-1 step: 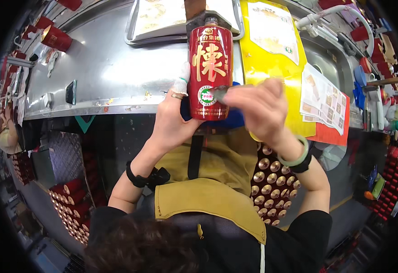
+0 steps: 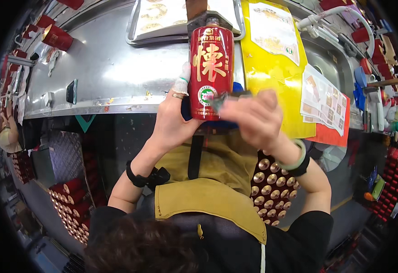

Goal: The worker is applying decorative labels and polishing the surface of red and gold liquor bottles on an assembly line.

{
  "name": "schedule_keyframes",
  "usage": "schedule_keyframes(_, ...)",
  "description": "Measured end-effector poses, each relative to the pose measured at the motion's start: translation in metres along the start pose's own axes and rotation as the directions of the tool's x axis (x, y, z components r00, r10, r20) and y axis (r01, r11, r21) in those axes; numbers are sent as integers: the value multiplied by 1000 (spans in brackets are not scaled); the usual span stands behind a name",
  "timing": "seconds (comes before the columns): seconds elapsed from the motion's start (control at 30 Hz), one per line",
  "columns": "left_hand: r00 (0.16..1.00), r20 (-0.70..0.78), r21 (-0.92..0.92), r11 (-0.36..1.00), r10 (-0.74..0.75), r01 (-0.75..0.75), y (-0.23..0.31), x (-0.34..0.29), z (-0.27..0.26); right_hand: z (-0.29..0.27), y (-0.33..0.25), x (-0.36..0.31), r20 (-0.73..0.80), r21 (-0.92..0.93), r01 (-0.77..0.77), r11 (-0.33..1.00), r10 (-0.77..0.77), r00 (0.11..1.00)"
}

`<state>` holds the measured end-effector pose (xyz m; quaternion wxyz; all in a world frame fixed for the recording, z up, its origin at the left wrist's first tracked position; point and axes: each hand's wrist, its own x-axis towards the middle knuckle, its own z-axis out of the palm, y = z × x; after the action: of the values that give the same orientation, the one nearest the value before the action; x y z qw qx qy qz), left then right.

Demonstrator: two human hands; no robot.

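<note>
A glossy red bottle (image 2: pixel 211 70) with gold characters lies in front of me, its clear neck pointing away. Fingers of my left hand (image 2: pixel 174 107) are wrapped along its left side near the base, one finger in a white fabric cot and another wearing a ring. My right hand (image 2: pixel 256 116), blurred by motion, is closed on a small dark flat tool (image 2: pixel 235 94). The tool's tip sits at the right edge of a round green, white and pink label (image 2: pixel 206 95) low on the bottle. A dark cradle with a blue part (image 2: pixel 237 88) shows behind and under the bottle.
Beyond the bottle stands a metal tray (image 2: pixel 137 42) with printed sheets. A yellow board (image 2: pixel 265 75) and papers (image 2: pixel 324 98) lie to the right, by a sink (image 2: pixel 324 61). Left on the steel bench (image 2: pixel 103 59) is a red cup-like container (image 2: pixel 56 37). Many gold-capped bottles (image 2: pixel 274 186) stand below.
My right hand has moved slightly left and nearer to me, with the tool tip lower beside the round label. My left hand and the bottle look almost unchanged.
</note>
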<state>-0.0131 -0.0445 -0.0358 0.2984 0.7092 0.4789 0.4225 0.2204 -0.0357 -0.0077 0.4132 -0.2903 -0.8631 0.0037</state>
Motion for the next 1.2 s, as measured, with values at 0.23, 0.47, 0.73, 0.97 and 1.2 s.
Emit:
schedule_keyframes(0.23,998,50,55,998,-43,40,-2,0,-2,-13,1,15,-79,-42,-96,995,92,993)
schedule_keyframes(0.47,998,41,10,999,-38,38,-2,3,0,-19,-28,9,58,78,-76,994,72,996)
schedule_keyframes(0.73,1000,8,108,994,-4,3,5,0,0,-23,-38,18,44,-3,-31,1000,31,999)
schedule_keyframes(0.97,985,-150,140,988,90,-69,16,-3,3,-21,-45,17,125,1,-3,1000,3,992)
schedule_keyframes(1.2,966,-171,150,974,195,-170,16,2,5,-19,-49,30,257,81,-14,997,-7,966)
